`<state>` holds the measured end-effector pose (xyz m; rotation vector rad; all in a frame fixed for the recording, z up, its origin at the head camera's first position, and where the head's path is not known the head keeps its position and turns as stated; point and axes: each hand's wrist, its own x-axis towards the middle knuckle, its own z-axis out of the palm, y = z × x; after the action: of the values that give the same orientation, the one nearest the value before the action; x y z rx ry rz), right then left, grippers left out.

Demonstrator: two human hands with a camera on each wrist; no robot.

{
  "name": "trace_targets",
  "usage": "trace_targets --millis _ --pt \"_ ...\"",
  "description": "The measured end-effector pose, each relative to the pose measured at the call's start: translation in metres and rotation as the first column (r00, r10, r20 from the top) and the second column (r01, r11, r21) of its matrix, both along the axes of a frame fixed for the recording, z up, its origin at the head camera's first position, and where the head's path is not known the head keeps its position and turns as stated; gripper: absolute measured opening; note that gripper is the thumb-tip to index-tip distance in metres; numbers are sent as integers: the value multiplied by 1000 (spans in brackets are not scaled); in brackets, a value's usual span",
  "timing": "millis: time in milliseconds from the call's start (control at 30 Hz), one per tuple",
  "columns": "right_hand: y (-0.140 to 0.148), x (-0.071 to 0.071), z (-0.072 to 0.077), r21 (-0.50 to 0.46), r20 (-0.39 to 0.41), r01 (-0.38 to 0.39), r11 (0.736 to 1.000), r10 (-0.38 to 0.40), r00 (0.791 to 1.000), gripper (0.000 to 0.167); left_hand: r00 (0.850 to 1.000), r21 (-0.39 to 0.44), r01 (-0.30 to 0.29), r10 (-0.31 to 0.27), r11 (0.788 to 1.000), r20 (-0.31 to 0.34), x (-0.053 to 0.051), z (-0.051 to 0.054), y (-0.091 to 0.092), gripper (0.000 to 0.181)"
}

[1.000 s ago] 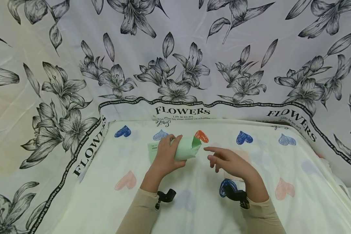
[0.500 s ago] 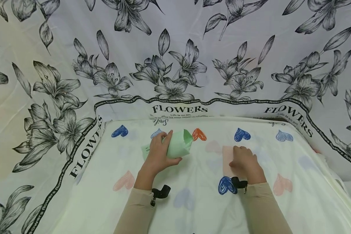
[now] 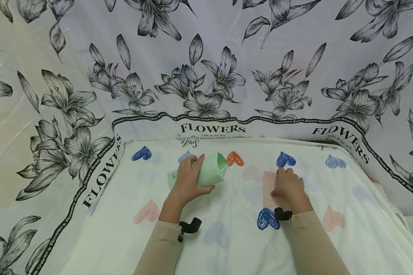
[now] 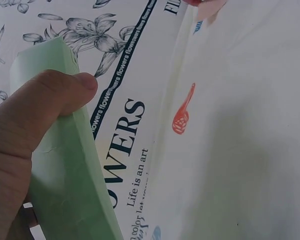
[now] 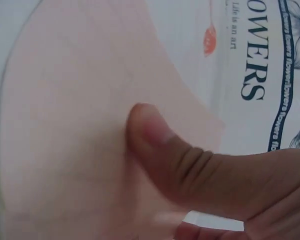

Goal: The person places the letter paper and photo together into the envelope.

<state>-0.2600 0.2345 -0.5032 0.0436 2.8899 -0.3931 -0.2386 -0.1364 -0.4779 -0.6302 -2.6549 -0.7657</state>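
My left hand (image 3: 187,181) holds a light green paper bag (image 3: 211,172), its mouth gaping toward the right. A flat end with small print sticks out on the left of the wrist. In the left wrist view the thumb (image 4: 65,92) lies across the green bag (image 4: 70,175). My right hand (image 3: 290,189) grips a flat pink paper piece (image 3: 269,189) at its right part. The right wrist view shows the thumb (image 5: 152,130) pressed on the broad pink piece (image 5: 75,100); the fingers behind it are mostly hidden.
Both hands work over a white cloth (image 3: 241,236) printed with coloured hearts. Behind it rises a white curtain (image 3: 247,95) with black flower drawings and lettering. Each wrist carries a small black camera (image 3: 191,226).
My right hand has moved right and down from beside the green bag's mouth and taken hold of the pink piece. The left hand has shifted slightly left, still holding the green bag.
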Motion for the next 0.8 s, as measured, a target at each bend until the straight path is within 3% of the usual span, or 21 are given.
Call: trace_targets --millis 200,333,467,567,667,800 --pt "9 3 7 -21 -78 0 1000 -1 997 40 1000 -13 -8 8 1000 13 1 0 -1 114" --pt "10 8 29 -83 -104 1 997 -9 995 26 999 -34 -33 34 999 32 1 -1 -4 116" --pt "7 15 56 -184 -207 -19 983 -20 978 19 998 -46 -44 46 998 44 1 -2 -6 118" --pt "0 22 75 -302 -300 -51 952 -44 953 20 998 -40 -42 44 998 40 0 -2 -6 119" --pt "-9 29 89 -426 -352 -60 903 -104 930 26 997 -42 -50 52 998 52 0 -4 -5 120" --pt "-25 38 98 -544 -385 -30 839 -217 897 31 995 -56 -53 58 997 81 0 -6 -2 122"
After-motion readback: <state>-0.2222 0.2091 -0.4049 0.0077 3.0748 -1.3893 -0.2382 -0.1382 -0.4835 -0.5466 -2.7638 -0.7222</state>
